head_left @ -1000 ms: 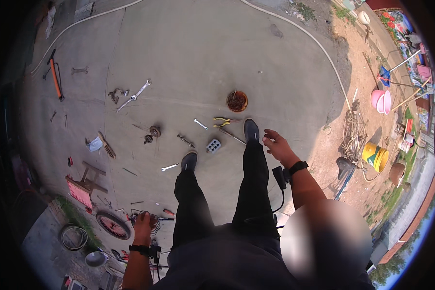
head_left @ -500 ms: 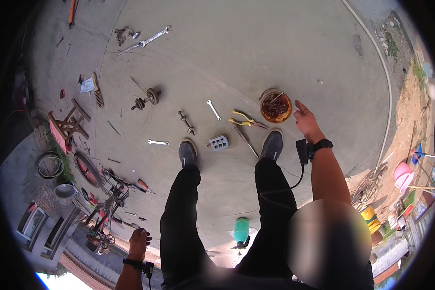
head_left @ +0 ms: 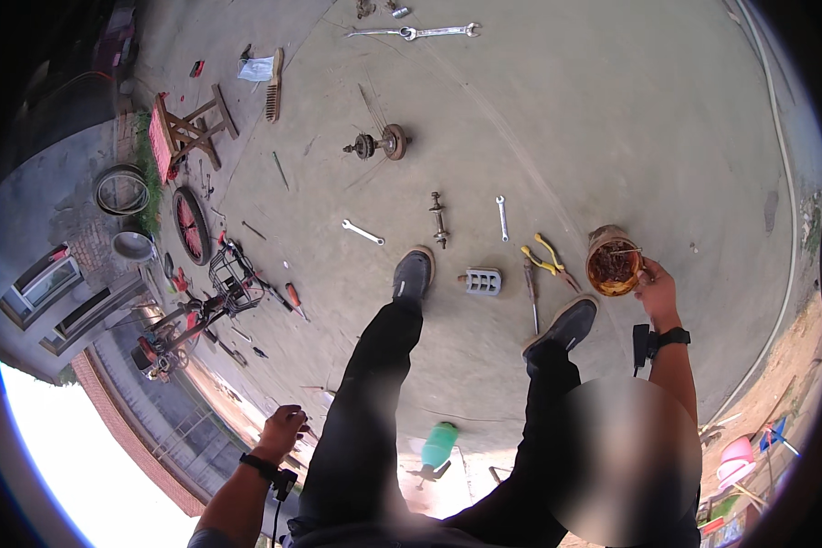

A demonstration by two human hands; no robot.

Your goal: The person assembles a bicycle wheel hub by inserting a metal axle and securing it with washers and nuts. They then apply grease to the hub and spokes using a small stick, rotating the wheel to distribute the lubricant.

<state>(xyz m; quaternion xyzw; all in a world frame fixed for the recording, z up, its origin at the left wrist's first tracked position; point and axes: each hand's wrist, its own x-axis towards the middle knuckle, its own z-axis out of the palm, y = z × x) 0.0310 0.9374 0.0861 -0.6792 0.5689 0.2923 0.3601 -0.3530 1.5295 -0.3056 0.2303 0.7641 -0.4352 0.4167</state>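
At the right, my right hand [head_left: 658, 290] is closed on the near right rim of a round, rusty can [head_left: 609, 236]. Dark brown, grease-like stuff fills the can, and a thin stick [head_left: 623, 251] lies across its top. Low on the left, my left hand [head_left: 283, 431] hangs beside my leg with its fingers loosely curled; I see nothing in it. Yellow-handled pliers [head_left: 546, 259] lie just left of the can. Next to them are a long thin tool with a brown handle [head_left: 532, 290] and a grey bicycle pedal [head_left: 482, 281] by my shoes.
Spanners [head_left: 502, 219], an axle [head_left: 438, 220], a hub with cogs [head_left: 382, 143] and a wooden brush [head_left: 274, 87] lie on the concrete. A bicycle [head_left: 210, 297] lies at the left near a wooden stool [head_left: 192, 132]. Behind my legs is a green spray bottle [head_left: 440, 444].
My right hand has moved from beside the can onto its rim. The view has turned, so the things on the ground appear shifted right. My left hand stays low with its fingers curled.
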